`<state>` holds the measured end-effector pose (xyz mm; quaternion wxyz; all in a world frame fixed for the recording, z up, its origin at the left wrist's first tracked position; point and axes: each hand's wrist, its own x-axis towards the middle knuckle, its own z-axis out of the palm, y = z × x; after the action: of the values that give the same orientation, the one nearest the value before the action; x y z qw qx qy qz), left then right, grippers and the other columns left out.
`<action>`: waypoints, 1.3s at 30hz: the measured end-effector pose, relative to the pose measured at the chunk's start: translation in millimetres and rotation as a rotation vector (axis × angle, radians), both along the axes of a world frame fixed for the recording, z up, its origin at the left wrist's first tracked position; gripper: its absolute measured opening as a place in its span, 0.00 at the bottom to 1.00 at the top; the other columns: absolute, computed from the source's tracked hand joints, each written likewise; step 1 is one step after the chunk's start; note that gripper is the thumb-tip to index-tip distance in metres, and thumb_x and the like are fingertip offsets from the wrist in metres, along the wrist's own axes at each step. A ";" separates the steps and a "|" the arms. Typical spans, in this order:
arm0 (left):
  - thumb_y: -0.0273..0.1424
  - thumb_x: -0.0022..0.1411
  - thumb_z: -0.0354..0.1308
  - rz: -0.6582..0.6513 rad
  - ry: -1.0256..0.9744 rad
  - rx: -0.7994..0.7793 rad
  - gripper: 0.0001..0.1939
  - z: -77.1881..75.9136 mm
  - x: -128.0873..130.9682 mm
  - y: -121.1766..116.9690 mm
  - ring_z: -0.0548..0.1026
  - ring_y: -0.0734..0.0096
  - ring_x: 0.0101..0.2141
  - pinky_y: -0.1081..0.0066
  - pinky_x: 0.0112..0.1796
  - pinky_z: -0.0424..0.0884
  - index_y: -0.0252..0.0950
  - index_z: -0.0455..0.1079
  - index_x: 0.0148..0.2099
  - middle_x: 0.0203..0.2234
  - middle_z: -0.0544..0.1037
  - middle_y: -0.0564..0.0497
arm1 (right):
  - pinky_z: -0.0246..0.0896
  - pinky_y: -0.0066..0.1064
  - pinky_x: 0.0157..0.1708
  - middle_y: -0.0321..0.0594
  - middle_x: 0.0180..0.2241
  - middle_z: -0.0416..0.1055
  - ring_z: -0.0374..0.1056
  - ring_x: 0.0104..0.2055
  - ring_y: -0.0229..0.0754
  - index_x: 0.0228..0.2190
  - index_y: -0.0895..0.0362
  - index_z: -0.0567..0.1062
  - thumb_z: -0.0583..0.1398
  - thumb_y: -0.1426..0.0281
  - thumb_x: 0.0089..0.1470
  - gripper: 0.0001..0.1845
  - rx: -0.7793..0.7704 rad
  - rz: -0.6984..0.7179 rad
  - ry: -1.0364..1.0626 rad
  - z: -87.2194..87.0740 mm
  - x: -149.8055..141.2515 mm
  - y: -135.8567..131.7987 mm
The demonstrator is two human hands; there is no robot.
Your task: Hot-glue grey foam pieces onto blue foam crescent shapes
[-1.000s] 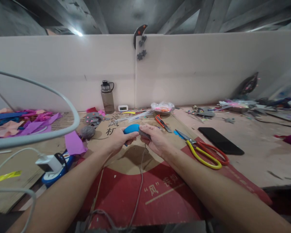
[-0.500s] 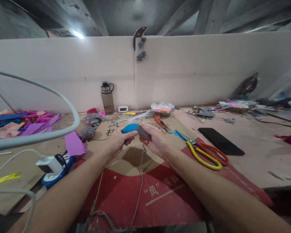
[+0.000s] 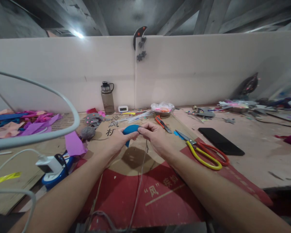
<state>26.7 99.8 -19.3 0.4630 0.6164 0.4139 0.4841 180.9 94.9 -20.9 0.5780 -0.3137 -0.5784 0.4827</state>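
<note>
A blue curved piece (image 3: pixel 131 129), which looks like felt or foam, is held up over the cardboard at the middle of the table. My left hand (image 3: pixel 120 139) pinches its left part, thumb in front. My right hand (image 3: pixel 155 135) is closed at its right end, thumb and forefinger pressed together there. Grey yarn (image 3: pixel 141 181) hangs from below my right hand and runs down across the red print to the front edge. My fingers hide the right end of the piece.
Scissors (image 3: pixel 203 150), an orange utility knife (image 3: pixel 163 124) and a black phone (image 3: pixel 220 141) lie to the right. On the left are a grey yarn ball (image 3: pixel 87 132), purple felt (image 3: pixel 75 143), a power strip (image 3: pixel 53 176) and a pale looped cable (image 3: pixel 70 106). A bottle (image 3: pixel 107 99) stands behind.
My right hand has turned and its fingers now cover the grey-wrapped end that showed before. The blue piece has tilted slightly, and the yarn hangs a little further right.
</note>
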 end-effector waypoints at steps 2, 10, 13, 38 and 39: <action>0.40 0.43 0.66 0.060 0.036 0.056 0.19 2.6 -0.5 0.3 0.68 0.71 0.30 0.72 0.32 0.62 0.34 0.72 0.36 0.29 0.74 0.49 | 0.49 0.30 0.28 0.33 0.22 0.63 0.56 0.25 0.35 0.22 0.55 0.71 0.62 0.65 0.47 0.08 0.137 -0.126 -0.121 2.9 2.8 -2.5; 0.53 0.51 0.53 0.090 -0.193 -0.197 0.26 12.3 -5.3 0.9 0.63 0.77 0.21 0.75 0.24 0.59 0.32 0.67 0.26 0.19 0.67 0.52 | 0.55 0.34 0.36 0.38 0.28 0.66 0.61 0.34 0.41 0.28 0.52 0.73 0.57 0.70 0.53 0.05 0.673 -0.316 -0.432 5.9 9.9 -7.6; 0.56 0.50 0.51 -0.212 -0.326 -0.502 0.29 12.5 -3.7 -0.4 0.67 0.75 0.21 0.73 0.25 0.63 0.31 0.69 0.27 0.20 0.70 0.49 | 0.59 0.34 0.38 0.40 0.31 0.67 0.63 0.36 0.41 0.30 0.52 0.73 0.56 0.72 0.54 0.06 0.807 -0.312 -0.529 1.3 9.7 -5.1; 0.38 0.43 0.65 0.137 -0.032 0.002 0.13 7.4 -12.2 9.6 0.66 0.76 0.20 0.74 0.24 0.61 0.32 0.73 0.27 0.20 0.74 0.50 | 0.60 0.38 0.45 0.43 0.40 0.63 0.60 0.45 0.42 0.41 0.54 0.69 0.56 0.73 0.53 0.12 0.889 -0.172 -0.827 -10.3 8.7 7.5; 0.39 0.44 0.64 0.187 0.019 0.061 0.13 9.4 -11.5 7.7 0.66 0.76 0.21 0.74 0.24 0.61 0.32 0.73 0.26 0.20 0.74 0.50 | 0.60 0.38 0.46 0.43 0.41 0.62 0.60 0.46 0.43 0.43 0.53 0.68 0.57 0.74 0.52 0.14 0.864 -0.169 -0.821 -11.2 7.7 8.0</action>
<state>15.2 107.5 -9.9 0.3927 0.5934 0.4589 0.5320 188.7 103.0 -32.1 0.4190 -0.2561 -0.8711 -0.0040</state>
